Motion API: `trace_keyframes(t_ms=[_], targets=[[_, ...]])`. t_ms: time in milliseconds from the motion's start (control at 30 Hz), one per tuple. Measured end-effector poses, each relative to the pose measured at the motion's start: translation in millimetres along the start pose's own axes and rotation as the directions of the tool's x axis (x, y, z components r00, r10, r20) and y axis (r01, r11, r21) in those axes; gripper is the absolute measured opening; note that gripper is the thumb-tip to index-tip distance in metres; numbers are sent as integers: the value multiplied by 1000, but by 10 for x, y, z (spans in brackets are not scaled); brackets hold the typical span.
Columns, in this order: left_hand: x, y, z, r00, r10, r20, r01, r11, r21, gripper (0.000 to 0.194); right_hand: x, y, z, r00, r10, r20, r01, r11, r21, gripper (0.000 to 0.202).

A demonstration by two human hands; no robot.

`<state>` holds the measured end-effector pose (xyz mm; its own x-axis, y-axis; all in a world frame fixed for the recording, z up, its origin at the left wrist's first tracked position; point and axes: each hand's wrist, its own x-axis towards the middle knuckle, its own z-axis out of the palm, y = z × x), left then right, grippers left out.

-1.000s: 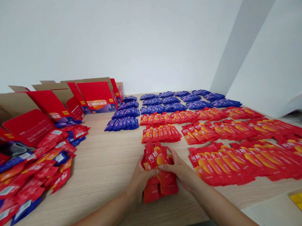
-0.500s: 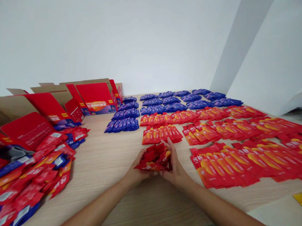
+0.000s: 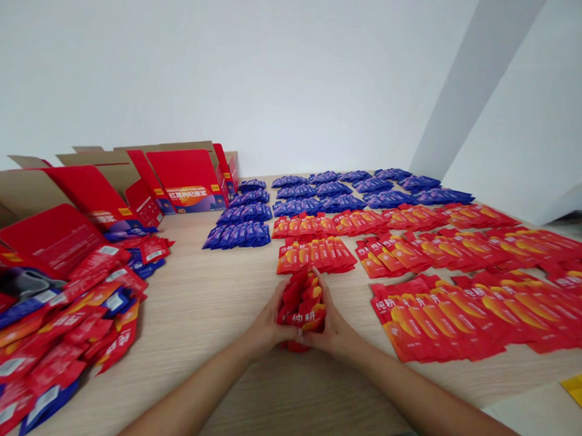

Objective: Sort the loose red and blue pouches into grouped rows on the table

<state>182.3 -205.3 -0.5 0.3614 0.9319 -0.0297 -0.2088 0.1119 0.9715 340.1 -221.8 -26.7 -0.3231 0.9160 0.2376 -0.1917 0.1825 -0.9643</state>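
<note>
Between my palms is a bunch of red sachets [image 3: 302,308], squeezed together and standing roughly on edge over the table. My left hand [image 3: 268,323] grips the bunch from the left, its thumb across the near side. From the right, my right hand [image 3: 335,326] closes on the same bunch, with the fingers along its side and the thumb in front. Just beyond my fingertips lies a fanned row of red sachets [image 3: 316,254]. More overlapping red sachets [image 3: 441,318] spread to the right of my right hand.
A loose heap of mixed red and blue sachets [image 3: 68,337] covers the table's left side. Behind it stand open red cardboard boxes [image 3: 181,181]. Fanned groups of blue sachets [image 3: 244,234] lie toward the wall. Something yellow [image 3: 580,391] shows at the lower right.
My hands have pressed closer together around the red sachets. The bunch has gone from loose and spread to narrower and more upright.
</note>
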Motion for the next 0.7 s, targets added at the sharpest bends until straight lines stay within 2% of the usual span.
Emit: trace_keyframes(t_ms=[100,200,267,333,467,567,700], targets=[[33,27,-150,994,110,14,-110,961,255,67,30,27,-28,995,21,-94,-26,998,-54,93],[3,15,-258,993,101,-55,-72,917,393,63,46,26,-27,993,12,-121,-31,987,-159,70],[-59,-17,-260,991,72,-113,-25,927,375,66,49,6,-9,993,10,-117,-32,982,-187,64],[-136,-63,-211,980,55,-192,2,958,285,70,51,-16,18,994,18,-108,-38,982,-185,63],[-218,-144,-53,940,89,-329,-42,988,146,75,90,-19,94,999,16,-39,-20,994,-104,67],[-159,-152,31,924,162,-347,-110,980,163,76,160,14,183,999,-31,5,31,999,-37,71],[-58,-96,43,884,274,-379,-193,952,239,76,250,41,324,996,-73,-42,73,997,4,67]])
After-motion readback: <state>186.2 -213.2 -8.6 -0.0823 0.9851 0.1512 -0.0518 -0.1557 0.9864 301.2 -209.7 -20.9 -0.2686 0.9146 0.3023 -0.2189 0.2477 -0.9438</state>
